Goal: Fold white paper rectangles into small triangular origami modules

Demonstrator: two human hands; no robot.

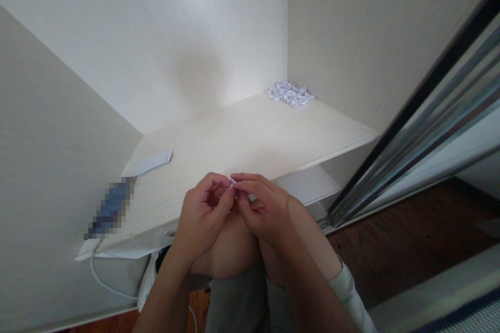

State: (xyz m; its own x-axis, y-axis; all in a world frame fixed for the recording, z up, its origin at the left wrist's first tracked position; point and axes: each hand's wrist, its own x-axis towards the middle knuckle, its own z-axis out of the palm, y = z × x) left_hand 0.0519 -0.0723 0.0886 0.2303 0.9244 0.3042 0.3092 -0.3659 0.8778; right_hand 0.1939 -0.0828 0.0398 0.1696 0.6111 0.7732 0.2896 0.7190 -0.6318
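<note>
While both hands meet over the front edge of the shelf, the head view shows the left hand [203,213] and the right hand [263,208] pinching one tiny white paper piece [233,182] between thumb and forefinger tips. Both hands are closed on it, and the other fingers curl in toward the palms. The paper piece is held in the air just above the person's bare knee [230,250], near the shelf's front edge and not touching it. It is too small to make out its shape.

The shelf [250,135] is a pale, wood-grain board set into a recess. A white back wall [156,36] rises behind it, with cream side panels to the left and right. In its far right corner, against the side panel, lies a small heap of folded white paper bits [289,93], well apart from the hands. Toward the left edge lies a flat stack of pale paper slips [154,161]. Just in front of that stack is a blurred blue object [111,208] that cannot be identified. A white cable [101,276] hangs from the shelf's front left corner.

Below and to the right, a lower white shelf [308,184] shows. A dark-framed sliding door [410,130] slants across the right side, above a dark wooden floor [410,239].
</note>
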